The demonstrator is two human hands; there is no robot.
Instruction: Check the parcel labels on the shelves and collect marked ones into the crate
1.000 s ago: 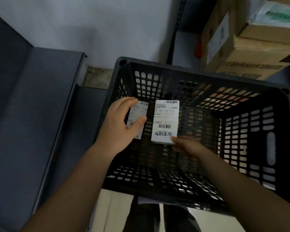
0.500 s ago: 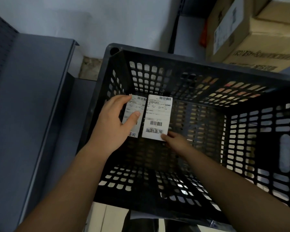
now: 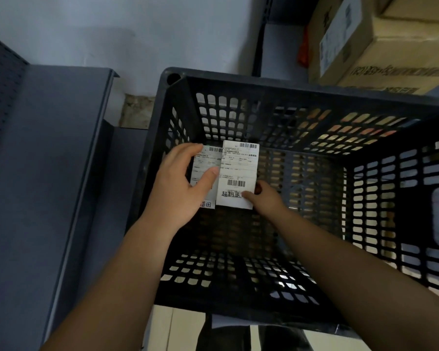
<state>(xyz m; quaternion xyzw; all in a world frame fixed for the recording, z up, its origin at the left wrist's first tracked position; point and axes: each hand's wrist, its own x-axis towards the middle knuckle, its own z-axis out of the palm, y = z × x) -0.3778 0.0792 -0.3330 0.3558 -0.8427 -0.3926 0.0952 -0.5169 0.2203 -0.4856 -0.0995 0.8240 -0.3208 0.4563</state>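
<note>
Two small white labelled parcels sit side by side deep inside the black perforated crate (image 3: pixel 284 83), near its far-left corner. My left hand (image 3: pixel 181 184) grips the left parcel (image 3: pixel 208 163), thumb across its label, fingers round its left edge. My right hand (image 3: pixel 262 197) pinches the lower right corner of the right parcel (image 3: pixel 238 171), thumb on the handwritten marks below its barcode. Both forearms reach down into the crate.
A dark grey metal shelf (image 3: pixel 48 173) runs along the left of the crate. Stacked cardboard boxes (image 3: pixel 380 44) with labels stand on a shelf at the top right. A white wall is behind. Pale floor shows under the crate's near edge.
Both hands and the two parcels have sunk a little lower and to the left inside the crate; the right thumb now covers part of the handwritten marks.
</note>
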